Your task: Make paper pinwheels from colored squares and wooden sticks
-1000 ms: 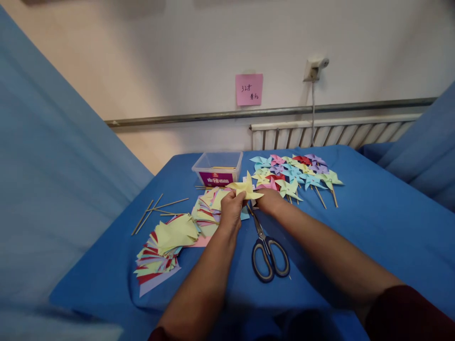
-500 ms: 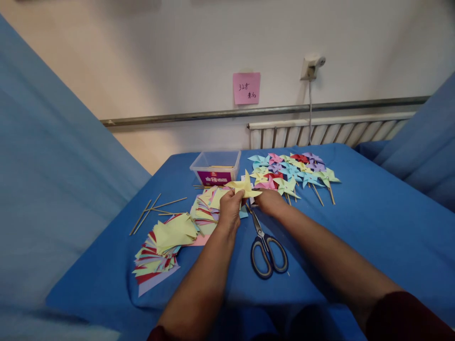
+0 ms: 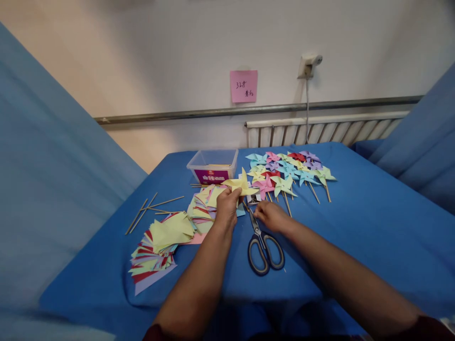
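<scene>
**A:** What's different on your feed from a second ago?

**B:** My right hand (image 3: pixel 270 216) has left the yellow pinwheel (image 3: pixel 241 185) and come down toward the near edge of the worktop (image 3: pixel 355 222). It now rests on the blue cloth just beside the blades of the scissors (image 3: pixel 263 244). A second ago both my hands were up at that paper together. I read it as the two-handed shaping being finished for now, with one hand freed.

**A:** So who has the pinwheel?

**B:** My left hand (image 3: pixel 225 208) alone. Its fingers (image 3: pixel 231 192) are pinched narrow on the lower edge of the folded yellow paper, holding it raised above the fanned stack of cut paper squares (image 3: pixel 203 206) near the middle of the worktop.

**A:** And the right fingers?

**B:** Loosely curled and low, tips touching the cloth near a small light scrap by the scissor tips. Whether they pinch anything I cannot tell; it is too small to see.

**A:** What else is around?

**B:** A second paper pile (image 3: pixel 156 246) toward the left edge, loose wooden sticks (image 3: pixel 152 208) beyond it, a clear plastic box (image 3: pixel 212 166) at the far edge, and the finished pinwheels (image 3: pixel 287 170) laid out to its right
</scene>
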Demonstrator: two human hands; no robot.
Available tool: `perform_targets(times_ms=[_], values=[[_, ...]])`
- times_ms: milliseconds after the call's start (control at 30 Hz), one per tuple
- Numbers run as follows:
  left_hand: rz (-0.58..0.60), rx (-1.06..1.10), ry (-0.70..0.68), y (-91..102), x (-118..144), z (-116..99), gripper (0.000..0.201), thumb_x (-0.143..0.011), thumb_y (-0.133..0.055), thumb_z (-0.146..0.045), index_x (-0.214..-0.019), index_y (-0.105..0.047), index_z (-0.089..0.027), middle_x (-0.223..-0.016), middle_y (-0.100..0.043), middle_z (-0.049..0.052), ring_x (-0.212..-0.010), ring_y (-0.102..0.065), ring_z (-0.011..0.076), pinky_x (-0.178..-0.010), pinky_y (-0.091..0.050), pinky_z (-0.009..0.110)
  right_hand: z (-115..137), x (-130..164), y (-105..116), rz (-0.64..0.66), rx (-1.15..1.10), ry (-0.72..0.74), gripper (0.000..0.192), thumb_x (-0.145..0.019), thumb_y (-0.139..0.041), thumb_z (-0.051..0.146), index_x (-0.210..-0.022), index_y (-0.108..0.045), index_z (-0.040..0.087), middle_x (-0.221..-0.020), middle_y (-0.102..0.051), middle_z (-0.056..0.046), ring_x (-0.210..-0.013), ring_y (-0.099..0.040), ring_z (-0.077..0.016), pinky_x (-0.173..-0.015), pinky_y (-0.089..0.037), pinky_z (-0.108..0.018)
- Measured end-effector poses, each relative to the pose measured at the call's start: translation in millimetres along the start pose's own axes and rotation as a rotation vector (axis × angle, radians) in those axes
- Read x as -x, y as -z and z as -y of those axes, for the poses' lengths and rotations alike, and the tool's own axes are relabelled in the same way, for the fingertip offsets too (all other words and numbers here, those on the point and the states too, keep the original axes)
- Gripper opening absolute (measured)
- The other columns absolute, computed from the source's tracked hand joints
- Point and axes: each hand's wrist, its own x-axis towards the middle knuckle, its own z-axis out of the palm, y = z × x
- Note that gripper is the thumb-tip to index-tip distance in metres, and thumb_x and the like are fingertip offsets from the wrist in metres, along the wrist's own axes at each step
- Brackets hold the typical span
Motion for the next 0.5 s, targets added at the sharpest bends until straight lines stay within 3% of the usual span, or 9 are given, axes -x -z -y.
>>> perform_targets(times_ms=[200, 500], values=[[-0.002, -0.012, 0.0, -3.2, -0.5, -0.5, 0.022, -0.055, -0.078, -0.026, -0.069, -0.068, -0.012, -0.065, -0.067, 0.003, -0.054, -0.057, 0.0114, -0.055, -0.044, 0.023, -8.0, 0.3, -7.1, -0.015, -0.016, 0.126, 0.013, -0.091, -0.056, 0.023, -0.084, -0.066, 0.016, -0.095, -0.066, -0.007, -0.089, -0.059, -0.0153, -0.077, -0.041, -0.023], [0.012, -0.059, 0.014, -6.7, 2.0, -2.3, 0.02, -0.056, -0.077, -0.026, -0.069, -0.069, -0.012, -0.067, -0.069, 0.004, -0.056, -0.057, 0.012, -0.055, -0.043, 0.023, -12.4, 1.5, 1.0, 0.007, 0.05, 0.073, 0.016, -0.093, -0.053, 0.022, -0.094, -0.068, 0.017, -0.101, -0.064, -0.006, -0.091, -0.06, -0.0153, -0.08, -0.041, -0.024]])
